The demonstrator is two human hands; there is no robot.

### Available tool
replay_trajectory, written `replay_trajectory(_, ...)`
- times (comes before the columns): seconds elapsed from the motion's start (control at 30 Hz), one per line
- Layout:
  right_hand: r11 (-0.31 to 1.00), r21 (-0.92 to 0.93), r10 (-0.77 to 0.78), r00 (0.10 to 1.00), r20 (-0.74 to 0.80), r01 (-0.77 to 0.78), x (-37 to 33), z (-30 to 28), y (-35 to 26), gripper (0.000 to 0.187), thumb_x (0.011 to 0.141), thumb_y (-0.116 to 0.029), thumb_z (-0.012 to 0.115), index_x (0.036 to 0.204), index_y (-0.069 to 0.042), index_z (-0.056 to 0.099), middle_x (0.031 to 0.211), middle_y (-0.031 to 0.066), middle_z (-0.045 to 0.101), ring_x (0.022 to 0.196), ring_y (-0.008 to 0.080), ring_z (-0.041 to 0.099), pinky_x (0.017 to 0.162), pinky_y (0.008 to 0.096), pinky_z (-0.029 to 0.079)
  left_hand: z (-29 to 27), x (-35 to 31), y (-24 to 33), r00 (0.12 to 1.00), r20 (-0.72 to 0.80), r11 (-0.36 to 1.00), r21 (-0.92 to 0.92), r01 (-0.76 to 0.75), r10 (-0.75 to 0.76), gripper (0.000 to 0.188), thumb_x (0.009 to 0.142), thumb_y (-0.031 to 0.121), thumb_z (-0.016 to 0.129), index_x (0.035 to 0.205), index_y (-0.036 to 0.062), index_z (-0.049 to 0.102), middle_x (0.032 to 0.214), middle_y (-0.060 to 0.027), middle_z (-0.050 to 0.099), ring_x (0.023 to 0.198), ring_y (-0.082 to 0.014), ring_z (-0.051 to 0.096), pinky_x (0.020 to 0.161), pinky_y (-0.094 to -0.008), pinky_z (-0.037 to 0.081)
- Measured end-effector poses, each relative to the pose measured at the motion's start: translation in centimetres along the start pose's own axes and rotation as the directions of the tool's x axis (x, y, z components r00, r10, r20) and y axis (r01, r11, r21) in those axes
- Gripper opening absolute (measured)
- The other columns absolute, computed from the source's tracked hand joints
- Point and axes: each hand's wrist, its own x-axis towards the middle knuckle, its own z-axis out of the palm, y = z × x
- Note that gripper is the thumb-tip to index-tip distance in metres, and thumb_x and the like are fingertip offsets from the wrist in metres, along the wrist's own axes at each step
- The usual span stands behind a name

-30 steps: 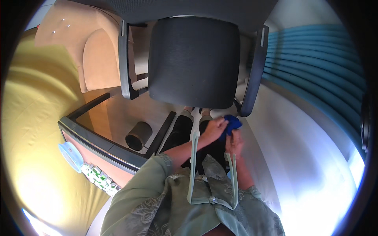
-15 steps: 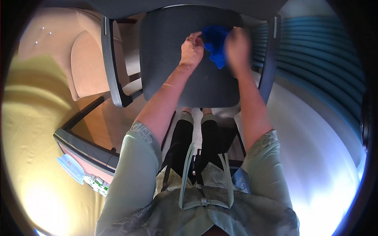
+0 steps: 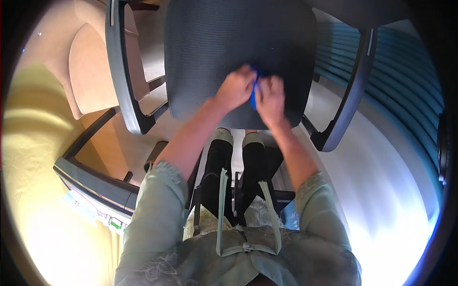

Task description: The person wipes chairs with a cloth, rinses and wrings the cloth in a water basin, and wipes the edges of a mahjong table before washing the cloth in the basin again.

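A small piece of bright blue cloth (image 3: 254,97) is bunched up between my two hands, most of it covered by them. My left hand (image 3: 235,88) grips it from the left with closed fingers. On the other side my right hand (image 3: 270,97), slightly blurred, is closed on it too. Both hands are held over the front part of a black ribbed chair seat (image 3: 205,52); whether the cloth touches the seat I cannot tell.
Black armrests flank the seat, one on the left (image 3: 125,71) and one on the right (image 3: 350,90). A beige padded chair (image 3: 93,71) stands at the far left, a dark-framed table (image 3: 95,178) at the lower left. Yellow fabric (image 3: 28,157) hangs beyond; teal ridged material (image 3: 396,81) lies right.
My hands have come together and moved nearer to me, gathering the cloth that was spread between them into a bunch. The chair sits differently in view, its right armrest showing more.
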Motion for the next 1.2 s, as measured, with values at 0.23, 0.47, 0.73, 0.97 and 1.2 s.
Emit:
replay_trajectory(0.23, 0.969, 0.215, -0.140, 0.987, 0.072, 0.122, -5.9, 0.6, -1.5, 0.023, 0.074, 0.001, 0.060, 0.097, -0.004, 0.063, 0.090, 0.0130, 0.053, 0.085, 0.0330, 0.052, 0.075, 0.0447, 0.045, 1.5, -10.6, 2.0, 0.984, 0.049, 0.972, -0.156, 0.178, -0.172, 0.038, 0.075, -0.006, 0.054, 0.112, 0.0028, 0.055, 0.106, -0.0156, 0.055, 0.091, -0.0363, 0.059, 0.079, -0.0421, 0.052)
replay_trajectory(0.47, 0.981, -0.143, 0.061, 0.917, -0.394, -0.127, 17.5, -4.3, 9.1, 0.030, 0.081, -0.007, 0.064, 0.110, -0.012, 0.060, 0.103, 0.0203, 0.051, 0.100, 0.0406, 0.050, 0.086, 0.0466, 0.044, -4.4, 4.7, 0.5, 0.932, -0.362, 0.925, 0.351, 0.144, -0.008, 0.058, 0.074, 0.006, 0.064, 0.130, 0.0161, 0.050, 0.137, -0.0103, 0.039, 0.119, -0.0342, 0.041, 0.095, -0.0481, 0.038)
replay_trajectory(0.73, 1.000, -0.006, 0.016, 0.999, -0.039, -0.017, -6.7, 1.0, 0.7, 0.027, 0.081, 0.002, 0.056, 0.105, -0.008, 0.064, 0.101, 0.0215, 0.051, 0.096, 0.0398, 0.050, 0.082, 0.0502, 0.042, -8.5, -6.8, -4.1, 0.820, -0.506, 0.792, 0.369, 0.486, -0.267, 0.065, 0.085, 0.016, 0.057, 0.145, 0.0117, 0.030, 0.147, -0.0239, 0.023, 0.135, -0.0405, 0.026, 0.107, -0.0527, 0.025)
replay_trajectory(0.97, 0.963, -0.038, 0.227, 0.880, -0.416, -0.266, 5.9, -1.0, 2.7, 0.031, 0.083, 0.005, 0.057, 0.112, -0.003, 0.054, 0.103, 0.0221, 0.050, 0.095, 0.0402, 0.053, 0.083, 0.0460, 0.045, -6.0, -12.3, -4.2, 0.778, -0.484, 0.790, 0.247, 0.561, -0.401, 0.071, 0.090, 0.020, 0.053, 0.148, 0.0013, 0.016, 0.149, -0.0275, 0.016, 0.137, -0.0451, 0.020, 0.111, -0.0535, 0.019)
replay_trajectory(1.2, 0.998, -0.059, -0.047, 0.909, -0.414, 0.025, 24.5, 5.0, -3.9, 0.030, 0.080, -0.010, 0.067, 0.110, -0.010, 0.063, 0.096, 0.0146, 0.053, 0.091, 0.0313, 0.054, 0.081, 0.0429, 0.047, -7.4, -9.2, -4.9, 0.665, -0.502, 0.776, -0.017, 0.631, -0.552, 0.063, 0.099, 0.031, 0.039, 0.150, 0.0060, 0.013, 0.154, -0.0188, 0.014, 0.143, -0.0354, 0.013, 0.115, -0.0487, 0.010)
